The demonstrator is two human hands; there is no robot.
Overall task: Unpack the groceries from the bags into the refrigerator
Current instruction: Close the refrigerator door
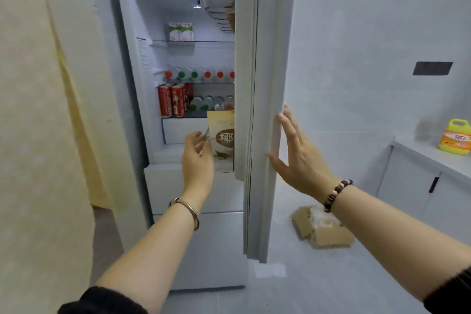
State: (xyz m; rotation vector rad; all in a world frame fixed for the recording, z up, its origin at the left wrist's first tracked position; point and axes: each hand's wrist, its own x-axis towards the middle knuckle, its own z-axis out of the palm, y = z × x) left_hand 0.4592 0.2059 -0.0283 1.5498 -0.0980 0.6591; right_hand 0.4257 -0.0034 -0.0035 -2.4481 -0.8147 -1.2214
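The white refrigerator (193,186) stands with its upper door (265,84) swung open to the right. A beige carton with a brown label (223,135) stands upright in the door's lower clear bin. My left hand (197,155) hovers at the carton's left edge, with its fingers loosely curled and nothing in its grip. My right hand (293,155) lies flat against the door's outer edge, fingers straight. Red cans (172,102) and bottles with red and green caps (198,74) fill the shelves. A green and red box (181,31) sits on the top shelf.
A cardboard box (322,227) with white packing lies on the floor to the right of the door. A yellow detergent bottle (456,137) stands on a white counter (433,153) at far right. A pale wall (38,135) closes off the left side.
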